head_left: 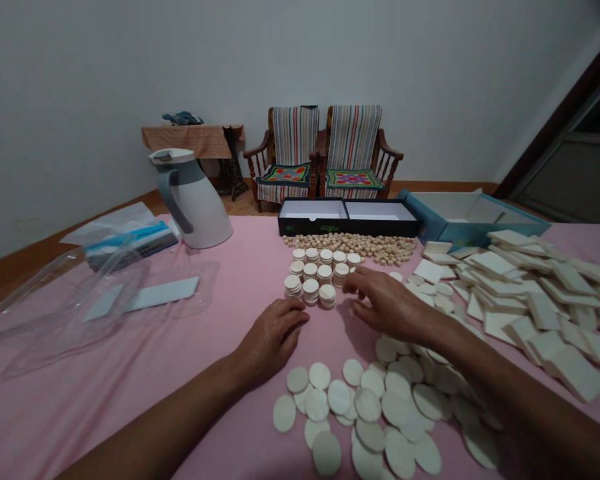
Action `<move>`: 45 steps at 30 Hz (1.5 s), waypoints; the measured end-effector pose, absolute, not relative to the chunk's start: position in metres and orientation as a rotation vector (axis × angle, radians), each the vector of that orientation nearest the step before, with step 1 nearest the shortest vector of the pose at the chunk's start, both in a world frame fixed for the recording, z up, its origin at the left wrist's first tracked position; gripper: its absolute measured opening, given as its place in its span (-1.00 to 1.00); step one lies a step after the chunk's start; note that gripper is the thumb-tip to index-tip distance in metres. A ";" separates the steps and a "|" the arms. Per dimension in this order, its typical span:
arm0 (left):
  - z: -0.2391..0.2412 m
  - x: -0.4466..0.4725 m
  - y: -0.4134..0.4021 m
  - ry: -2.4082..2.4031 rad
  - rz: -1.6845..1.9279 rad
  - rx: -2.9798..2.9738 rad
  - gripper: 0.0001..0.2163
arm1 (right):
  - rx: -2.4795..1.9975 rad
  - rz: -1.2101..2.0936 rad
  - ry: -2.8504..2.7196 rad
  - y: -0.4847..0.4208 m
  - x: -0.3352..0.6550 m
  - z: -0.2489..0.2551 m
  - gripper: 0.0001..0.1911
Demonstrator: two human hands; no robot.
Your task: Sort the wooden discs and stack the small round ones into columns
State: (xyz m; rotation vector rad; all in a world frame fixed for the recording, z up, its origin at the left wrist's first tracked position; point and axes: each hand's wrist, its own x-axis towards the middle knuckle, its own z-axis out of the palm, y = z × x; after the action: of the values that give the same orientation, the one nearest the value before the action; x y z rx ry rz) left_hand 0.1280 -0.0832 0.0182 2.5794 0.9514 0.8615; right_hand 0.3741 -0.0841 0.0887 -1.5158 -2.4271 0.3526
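Short stacks of round pale wooden discs [311,291] stand in rows near the middle of the pink-covered table. My left hand [273,333] lies on the cloth just in front of the nearest left stack, fingers stretched out and holding nothing. At the right end of the rows, my right hand [387,303] reaches its bent fingertips to a stack of discs [341,275]. A gap shows between its thumb and fingers, and I see nothing held in it. Those fingers partly cover another stack behind. Loose wooden discs [339,397] are spread in front of me and beneath my right forearm.
Small wooden pieces [353,245] lie behind the stacks, before a black two-compartment box [313,227]. Square wooden tiles [523,300] heap at right near a blue box [443,233]. A white jug [205,207], clear plastic packaging [207,280] and a blue packet [130,245] are at left.
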 end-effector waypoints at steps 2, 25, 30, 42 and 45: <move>0.018 0.128 -0.083 0.950 0.857 2.580 -0.77 | -1.554 0.488 -2.536 -0.095 0.388 0.094 -0.77; 0.018 0.128 -0.083 0.951 0.894 2.572 -0.78 | -1.297 0.297 -2.481 -0.074 0.375 0.088 -0.72; 0.019 0.128 -0.083 0.953 0.873 2.571 -0.77 | -1.342 0.255 -2.475 -0.062 0.358 0.086 -0.83; 0.021 0.129 -0.084 0.946 0.879 2.565 -0.77 | -1.441 0.308 -2.302 -0.072 0.375 0.083 -0.84; 0.022 0.130 -0.086 0.925 0.876 2.582 -0.75 | -1.468 0.403 -2.394 -0.083 0.374 0.078 -0.80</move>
State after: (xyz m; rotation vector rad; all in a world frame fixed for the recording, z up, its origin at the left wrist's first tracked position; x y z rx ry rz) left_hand 0.1303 -0.0859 0.0215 2.5825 0.9254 0.8759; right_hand 0.3744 -0.0834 0.0784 -1.4678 -2.3942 0.4035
